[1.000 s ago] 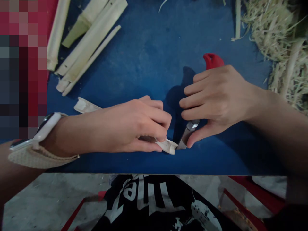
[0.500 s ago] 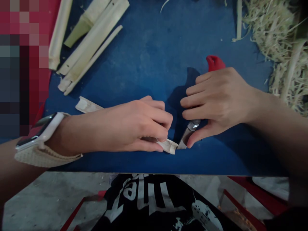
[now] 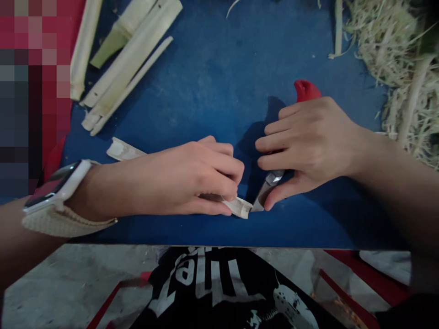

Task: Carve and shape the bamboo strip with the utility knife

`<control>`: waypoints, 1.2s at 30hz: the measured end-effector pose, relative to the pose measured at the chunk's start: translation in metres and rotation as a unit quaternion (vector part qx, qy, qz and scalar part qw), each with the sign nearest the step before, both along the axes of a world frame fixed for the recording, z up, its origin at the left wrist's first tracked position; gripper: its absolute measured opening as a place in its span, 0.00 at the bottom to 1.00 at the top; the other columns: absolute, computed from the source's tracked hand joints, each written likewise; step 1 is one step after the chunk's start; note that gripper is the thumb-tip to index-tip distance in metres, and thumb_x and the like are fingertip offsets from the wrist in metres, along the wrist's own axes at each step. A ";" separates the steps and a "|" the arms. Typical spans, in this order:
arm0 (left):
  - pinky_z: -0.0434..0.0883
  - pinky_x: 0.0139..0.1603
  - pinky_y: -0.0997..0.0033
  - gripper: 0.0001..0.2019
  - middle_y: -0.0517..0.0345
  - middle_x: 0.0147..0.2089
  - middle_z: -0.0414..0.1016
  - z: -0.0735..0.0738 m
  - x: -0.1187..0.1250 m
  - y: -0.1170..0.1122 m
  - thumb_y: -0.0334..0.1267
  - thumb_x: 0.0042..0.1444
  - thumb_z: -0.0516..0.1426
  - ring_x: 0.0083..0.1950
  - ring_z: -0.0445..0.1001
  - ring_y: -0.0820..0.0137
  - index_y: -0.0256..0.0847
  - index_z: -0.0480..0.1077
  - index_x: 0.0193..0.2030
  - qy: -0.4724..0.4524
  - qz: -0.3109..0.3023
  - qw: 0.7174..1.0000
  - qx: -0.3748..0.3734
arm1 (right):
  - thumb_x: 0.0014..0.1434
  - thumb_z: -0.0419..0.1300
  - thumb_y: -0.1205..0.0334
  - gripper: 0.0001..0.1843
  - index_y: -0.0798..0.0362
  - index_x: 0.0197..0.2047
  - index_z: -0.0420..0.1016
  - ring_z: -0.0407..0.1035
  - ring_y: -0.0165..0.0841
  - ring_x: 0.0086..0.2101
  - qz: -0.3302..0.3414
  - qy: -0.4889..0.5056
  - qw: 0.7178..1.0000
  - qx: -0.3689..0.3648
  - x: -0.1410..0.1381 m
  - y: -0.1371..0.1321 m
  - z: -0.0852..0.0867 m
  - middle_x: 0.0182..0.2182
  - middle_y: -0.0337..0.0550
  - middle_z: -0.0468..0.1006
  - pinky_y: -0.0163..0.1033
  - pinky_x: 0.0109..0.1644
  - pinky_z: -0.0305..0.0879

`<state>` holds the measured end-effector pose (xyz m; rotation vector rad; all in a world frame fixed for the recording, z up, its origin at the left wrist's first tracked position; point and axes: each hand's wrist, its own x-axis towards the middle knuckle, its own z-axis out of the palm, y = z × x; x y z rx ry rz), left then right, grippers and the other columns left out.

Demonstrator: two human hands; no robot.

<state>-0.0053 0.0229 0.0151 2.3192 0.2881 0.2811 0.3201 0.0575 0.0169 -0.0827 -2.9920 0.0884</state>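
Note:
Pressed low over the blue table, my left hand [image 3: 212,178] grips a pale split bamboo strip [image 3: 241,208]. One end of the strip sticks out past my fingertips; its other end shows behind my wrist, and the middle is hidden under my hand. My right hand [image 3: 302,146] is closed around a knife [image 3: 263,194] with a red handle end above the fist. The blade points down toward me, its tip at the strip's near right end. My right thumb lies along the blade.
Several split bamboo pieces [image 3: 133,59] lie at the upper left of the blue table [image 3: 219,82]. A heap of pale shavings [image 3: 387,45] fills the upper right, with a thin strip [image 3: 338,27] beside it. The table's front edge runs just before my body.
Both hands, the knife and the strip keep nearly the same pose. The whole view has shifted very slightly, and the blade tip stays at the strip's end.

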 end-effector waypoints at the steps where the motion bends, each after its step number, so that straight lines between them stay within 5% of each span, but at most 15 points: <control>1: 0.71 0.55 0.58 0.13 0.63 0.48 0.91 0.000 0.000 0.000 0.29 0.81 0.75 0.51 0.84 0.66 0.43 0.85 0.41 -0.002 0.001 1.000 0.002 | 0.94 0.49 0.23 0.43 0.49 0.36 0.73 0.57 0.34 0.34 -0.002 0.005 1.000 -0.003 0.000 0.000 0.000 0.35 0.37 0.69 0.50 0.39 0.51; 12: 0.71 0.55 0.61 0.11 0.64 0.50 0.91 0.001 -0.001 -0.002 0.29 0.82 0.73 0.51 0.85 0.66 0.46 0.86 0.45 -0.002 0.012 1.000 0.009 | 0.93 0.52 0.25 0.41 0.48 0.36 0.71 0.57 0.34 0.33 -0.017 0.016 0.999 -0.022 -0.005 0.006 -0.002 0.33 0.35 0.65 0.51 0.37 0.52; 19: 0.73 0.52 0.63 0.16 0.64 0.45 0.87 -0.001 -0.001 -0.004 0.27 0.72 0.80 0.44 0.81 0.69 0.43 0.81 0.38 -0.009 0.033 0.999 0.027 | 0.89 0.53 0.17 0.44 0.46 0.36 0.71 0.55 0.37 0.37 0.006 -0.018 1.000 -0.020 0.005 0.010 -0.007 0.37 0.37 0.63 0.51 0.40 0.55; 24: 0.74 0.49 0.63 0.21 0.62 0.43 0.85 0.001 0.000 -0.004 0.30 0.65 0.86 0.43 0.78 0.68 0.42 0.79 0.36 -0.002 0.045 0.999 0.020 | 0.90 0.56 0.20 0.42 0.47 0.36 0.71 0.55 0.37 0.36 0.016 0.004 1.000 0.006 0.003 0.006 -0.008 0.37 0.37 0.63 0.50 0.41 0.53; 36: 0.73 0.53 0.62 0.17 0.62 0.45 0.88 0.003 0.001 0.000 0.25 0.73 0.79 0.43 0.80 0.68 0.43 0.80 0.38 0.025 0.028 0.999 -0.014 | 0.94 0.55 0.27 0.41 0.48 0.35 0.73 0.59 0.35 0.34 0.000 0.008 0.999 0.043 0.001 -0.003 0.005 0.33 0.37 0.69 0.49 0.39 0.53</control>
